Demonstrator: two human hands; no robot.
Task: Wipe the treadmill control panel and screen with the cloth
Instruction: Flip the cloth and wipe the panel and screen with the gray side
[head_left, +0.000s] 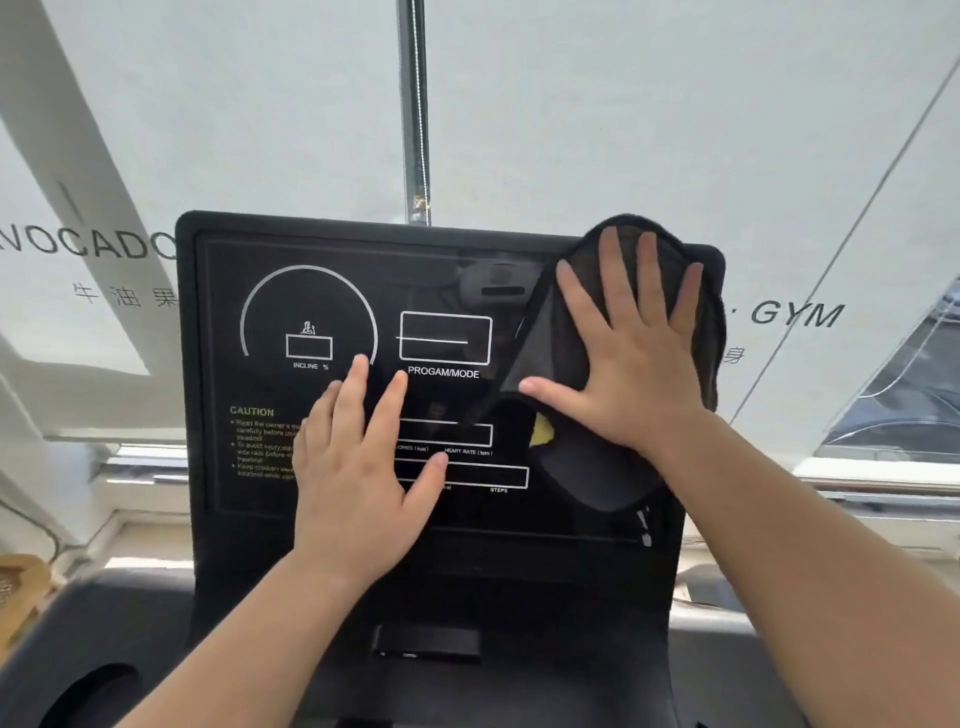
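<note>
The dark cloth (613, 467) lies flat against the upper right corner of the treadmill screen (322, 291), spilling past its top and right edges. The right hand (631, 358) presses it there, fingers straight and spread. The left hand (358, 467) rests flat on the glass near the left-centre, fingers straight, over the caution text (260, 441). Behind the panel hangs a white window blind (571, 104) with "GYM" lettering (797, 314).
</note>
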